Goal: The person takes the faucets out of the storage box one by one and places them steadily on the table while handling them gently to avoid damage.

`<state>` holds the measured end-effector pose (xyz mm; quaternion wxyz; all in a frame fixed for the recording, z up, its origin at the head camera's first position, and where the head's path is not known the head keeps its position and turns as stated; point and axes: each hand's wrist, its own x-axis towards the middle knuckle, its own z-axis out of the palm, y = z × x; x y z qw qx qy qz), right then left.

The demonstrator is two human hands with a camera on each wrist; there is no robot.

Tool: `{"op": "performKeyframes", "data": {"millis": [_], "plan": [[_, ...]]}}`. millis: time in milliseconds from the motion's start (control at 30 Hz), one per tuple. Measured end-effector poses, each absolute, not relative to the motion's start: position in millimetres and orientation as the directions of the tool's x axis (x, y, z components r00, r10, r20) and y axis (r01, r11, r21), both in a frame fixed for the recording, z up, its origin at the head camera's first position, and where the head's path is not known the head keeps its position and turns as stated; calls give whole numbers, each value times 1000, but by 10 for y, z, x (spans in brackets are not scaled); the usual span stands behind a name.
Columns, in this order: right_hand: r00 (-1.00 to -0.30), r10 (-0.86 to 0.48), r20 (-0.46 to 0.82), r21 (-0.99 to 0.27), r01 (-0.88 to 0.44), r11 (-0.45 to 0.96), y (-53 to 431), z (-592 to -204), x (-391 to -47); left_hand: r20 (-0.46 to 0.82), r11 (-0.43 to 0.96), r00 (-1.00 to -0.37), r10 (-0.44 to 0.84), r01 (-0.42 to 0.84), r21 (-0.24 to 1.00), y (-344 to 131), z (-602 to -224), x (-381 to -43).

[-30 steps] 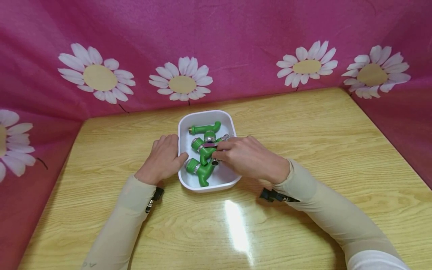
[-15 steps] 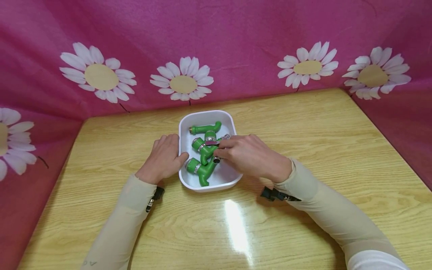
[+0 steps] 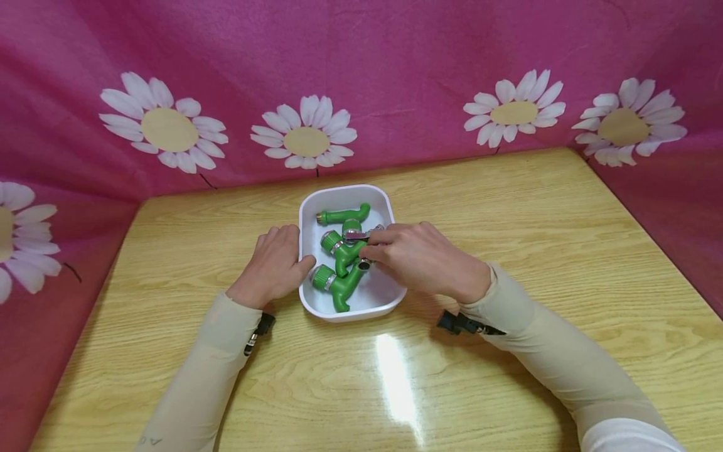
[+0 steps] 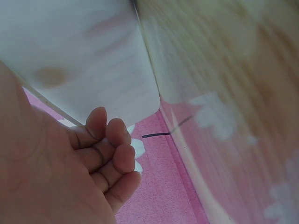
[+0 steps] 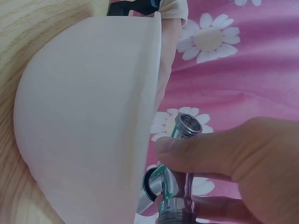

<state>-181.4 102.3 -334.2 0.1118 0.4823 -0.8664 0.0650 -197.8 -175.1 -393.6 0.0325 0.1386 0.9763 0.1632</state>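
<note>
In the head view, a white plastic tub [image 3: 369, 312] holds several green taps. My right hand [image 3: 429, 260] reaches over its right rim and pinches a chrome tap [image 3: 364, 265]. The right wrist view shows the chrome tap's open end [image 5: 188, 124] pointing up beside my thumb; its lower part is partly hidden. One green tap [image 3: 341, 289] lies at the near side, another green tap [image 3: 346, 254] in the middle, and a long green tap [image 3: 341, 216] at the far side. My left hand [image 3: 271, 263] holds the tub's left rim, thumb over the edge and fingers along the outside.
The tub stands on a wood-grain table [image 3: 508, 213]. A pink cloth with daisies [image 3: 407, 75] hangs behind and at both sides. A glare patch [image 3: 398, 383] shines on the table near the front.
My right hand has turned slightly and shifted the chrome tap a little right and away from me, its open end rising slightly. My left hand and the tub look the same.
</note>
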Motion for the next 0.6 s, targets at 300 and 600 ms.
{"op": "performKeyframes", "data": {"millis": [300, 600], "plan": [[-529, -806, 265, -28, -840, 542, 1037, -3332, -1825, -17, 907, -960, 280, 259, 332, -1745, -3927, -1975], [-526, -803, 279, -10, -838, 545, 1046, -3337, -1834, -18, 906, -960, 281, 259, 334, -1751, -3934, -1978]]}}
